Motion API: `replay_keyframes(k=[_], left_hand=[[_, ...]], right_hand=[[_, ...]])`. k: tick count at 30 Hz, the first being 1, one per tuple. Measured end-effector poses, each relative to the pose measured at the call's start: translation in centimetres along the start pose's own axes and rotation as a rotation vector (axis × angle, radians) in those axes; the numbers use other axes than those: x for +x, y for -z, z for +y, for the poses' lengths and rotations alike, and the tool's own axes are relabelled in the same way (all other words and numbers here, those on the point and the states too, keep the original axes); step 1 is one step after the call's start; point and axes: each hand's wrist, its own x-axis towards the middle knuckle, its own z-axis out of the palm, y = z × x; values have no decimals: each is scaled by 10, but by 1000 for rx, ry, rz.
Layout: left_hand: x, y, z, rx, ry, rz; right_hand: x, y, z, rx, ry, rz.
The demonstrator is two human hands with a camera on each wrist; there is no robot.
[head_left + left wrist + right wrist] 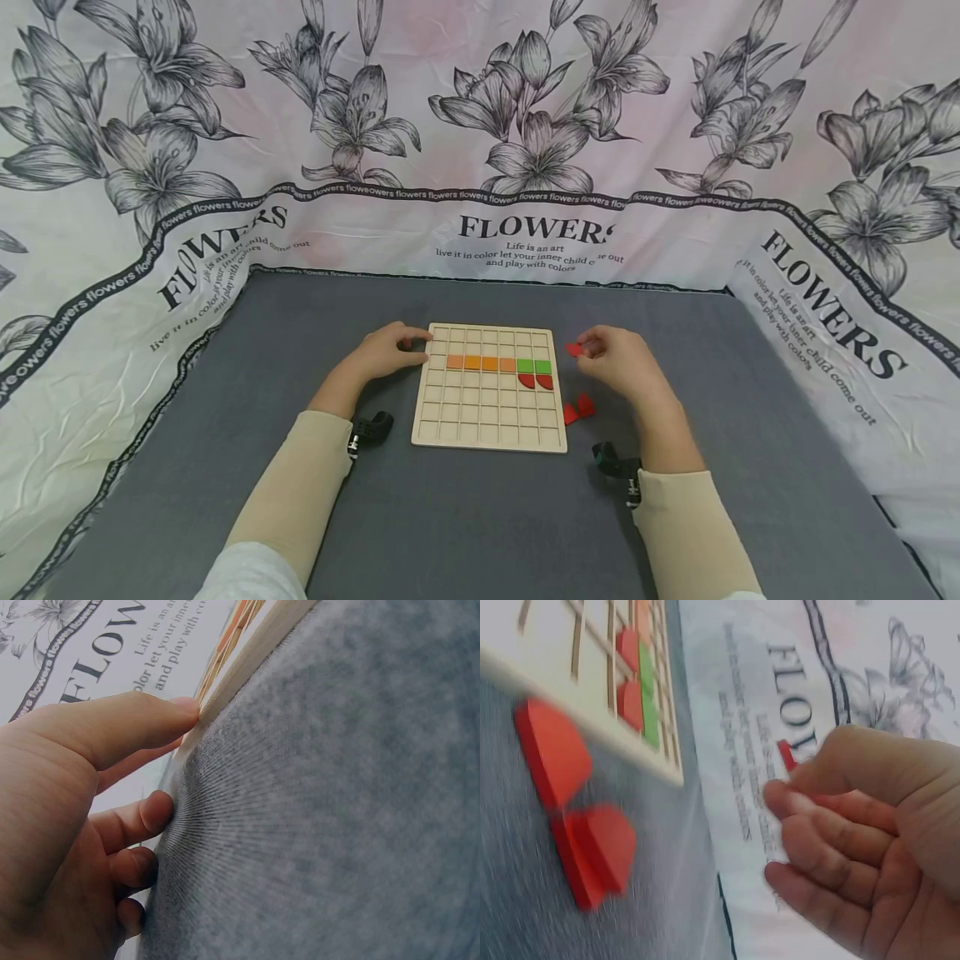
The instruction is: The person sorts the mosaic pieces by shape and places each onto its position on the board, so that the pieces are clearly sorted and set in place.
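Observation:
A wooden grid board [480,417] lies on the grey table, with a row of orange tiles [481,363] and green tiles [534,367] in its cells. Below the green ones sit two red quarter-round tiles [527,381]. My left hand [386,348] touches the board's left edge with thumb and fingertips; in the left wrist view the thumb [150,724] rests against the wooden rim. Off the board's upper right, my right hand [618,358] pinches a small red piece [573,349] between thumb and forefinger, raised above the table in the right wrist view.
Several loose red pieces [578,409] lie right of the board, close to its edge, some overlapping. A black wrist camera [615,461] sits at my right wrist, another [372,428] at my left. White floral cloth [525,237] borders the grey tabletop [480,533].

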Motion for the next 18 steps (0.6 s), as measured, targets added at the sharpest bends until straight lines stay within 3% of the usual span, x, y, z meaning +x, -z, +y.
replay_keyframes(k=[8,18], left_hand=[[1,-1,-1,8,0,2],[-1,0,1,16,-16,9]], right_hand=[[-1,-28,-31,119,91,34],[0,-58,-47,0,75,-133]])
